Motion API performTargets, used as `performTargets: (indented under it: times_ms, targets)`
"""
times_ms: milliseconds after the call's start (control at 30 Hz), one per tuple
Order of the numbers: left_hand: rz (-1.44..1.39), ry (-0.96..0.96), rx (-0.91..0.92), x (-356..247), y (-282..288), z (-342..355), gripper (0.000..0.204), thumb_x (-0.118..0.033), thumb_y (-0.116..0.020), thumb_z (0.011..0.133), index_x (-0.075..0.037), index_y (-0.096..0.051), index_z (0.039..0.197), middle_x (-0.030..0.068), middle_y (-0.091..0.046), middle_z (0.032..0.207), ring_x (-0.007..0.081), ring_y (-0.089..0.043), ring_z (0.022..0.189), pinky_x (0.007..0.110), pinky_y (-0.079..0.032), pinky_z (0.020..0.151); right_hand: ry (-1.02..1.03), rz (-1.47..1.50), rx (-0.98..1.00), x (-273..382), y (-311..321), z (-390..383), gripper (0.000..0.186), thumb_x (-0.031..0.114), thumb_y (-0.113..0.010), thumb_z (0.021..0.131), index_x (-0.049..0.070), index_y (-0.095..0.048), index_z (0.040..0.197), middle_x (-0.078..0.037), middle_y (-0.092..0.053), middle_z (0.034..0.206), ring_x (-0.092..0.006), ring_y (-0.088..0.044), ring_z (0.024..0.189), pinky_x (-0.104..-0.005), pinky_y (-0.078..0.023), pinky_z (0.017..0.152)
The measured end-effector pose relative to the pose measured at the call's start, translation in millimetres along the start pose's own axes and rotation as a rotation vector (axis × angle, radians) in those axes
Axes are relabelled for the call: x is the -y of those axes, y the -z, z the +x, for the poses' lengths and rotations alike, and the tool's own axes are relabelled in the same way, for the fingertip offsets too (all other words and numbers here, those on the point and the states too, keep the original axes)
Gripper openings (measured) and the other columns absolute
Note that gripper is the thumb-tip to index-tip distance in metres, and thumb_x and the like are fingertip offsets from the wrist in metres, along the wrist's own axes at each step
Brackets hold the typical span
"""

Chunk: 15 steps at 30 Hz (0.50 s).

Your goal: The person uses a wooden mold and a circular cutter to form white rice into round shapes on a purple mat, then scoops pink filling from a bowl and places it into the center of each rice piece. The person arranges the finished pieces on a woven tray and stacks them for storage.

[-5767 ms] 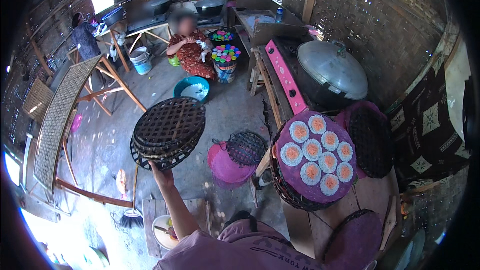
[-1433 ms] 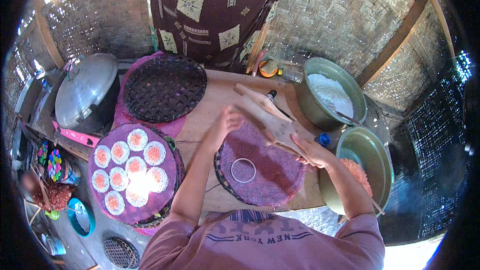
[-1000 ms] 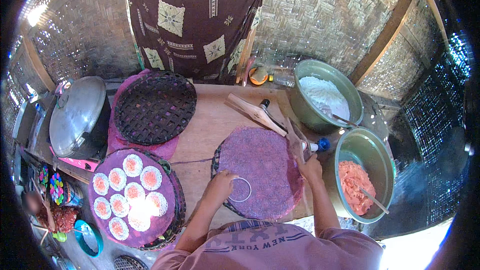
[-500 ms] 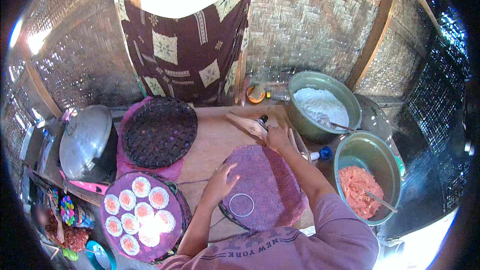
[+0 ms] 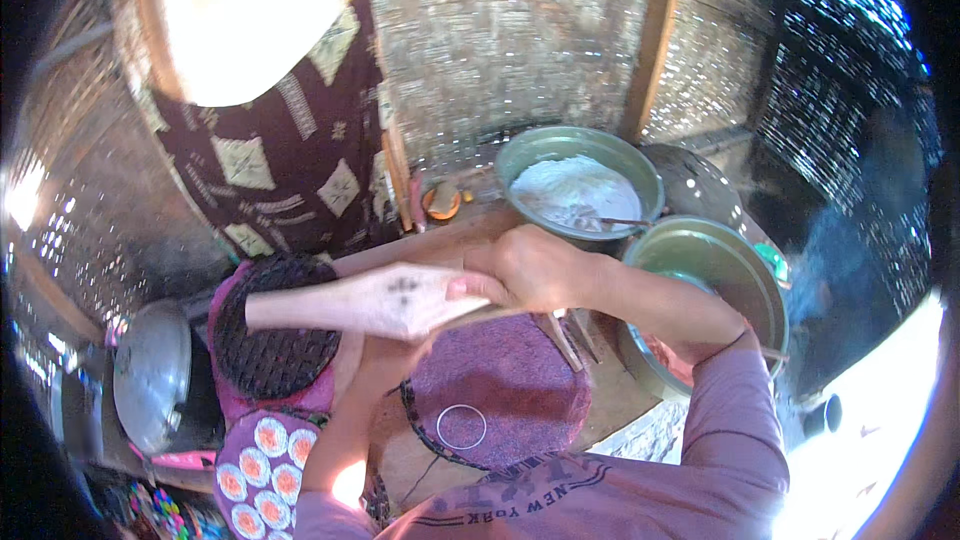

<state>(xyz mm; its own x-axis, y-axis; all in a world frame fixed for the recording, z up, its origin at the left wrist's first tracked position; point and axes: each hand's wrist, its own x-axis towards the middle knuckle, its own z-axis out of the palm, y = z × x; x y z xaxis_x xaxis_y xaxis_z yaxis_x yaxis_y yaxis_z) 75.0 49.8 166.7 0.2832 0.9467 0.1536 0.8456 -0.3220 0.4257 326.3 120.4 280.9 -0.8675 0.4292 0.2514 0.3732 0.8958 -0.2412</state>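
My right hand (image 5: 510, 275) grips a pale wooden press (image 5: 350, 310) raised over the table, its long end pointing left. My left hand (image 5: 400, 350) is just below the press, its fingers hidden and smeared by motion. Beneath both lies a round purple cloth-covered tray (image 5: 510, 390) with a thin white ring (image 5: 440, 425) on it. Other wooden pieces (image 5: 560, 345) rest at that tray's back right edge. A second purple tray (image 5: 245, 475) at lower left carries several white rounds with orange centres.
A dark woven tray (image 5: 270, 350) and lidded pot (image 5: 155, 385) stand left. At back right are a basin of white flour-like stuff (image 5: 570, 190) and a green basin (image 5: 730, 280) with orange mixture, partly behind my arm. A patterned cloth (image 5: 280, 160) hangs below a bright opening.
My right hand has lifted the wooden press off the table and swung it left. My left hand has risen from the tray toward the press. The view has turned.
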Motion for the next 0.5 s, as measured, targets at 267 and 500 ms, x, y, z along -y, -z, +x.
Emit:
performTargets:
  times_ms: [267, 500]
  targets:
    - [-1.500, 0.036, 0.823, -59.9, -60.5, -24.7, 0.019, -0.022, -0.059, 0.092, -0.005, -0.054, 0.087, 0.0018, -0.053, 0.062, 0.0117, -0.051, 0.058, 0.028, -0.044, 0.055, -0.015, 0.534, -0.098, -13.9, -69.6, -51.1, 0.057, 0.053, -0.033, 0.099, 0.001, -0.056, 0.106, -0.021, -0.057, 0.090, -0.0355, -0.059, 0.086, -0.0445, -0.045, 0.080]
    - [-0.914, -0.174, 0.644, -69.0, -13.7, 6.2, 0.015, -0.020, -0.064, 0.085, -0.006, -0.058, 0.088, 0.0044, -0.058, 0.073, 0.0155, -0.057, 0.070, 0.031, -0.046, 0.064, 0.662, 0.147, -0.291, 77.7, -14.7, -41.5, 0.060, 0.022, -0.062, 0.086, 0.002, -0.037, 0.137, -0.015, -0.051, 0.103, -0.0261, -0.060, 0.087, -0.0313, -0.050, 0.069]
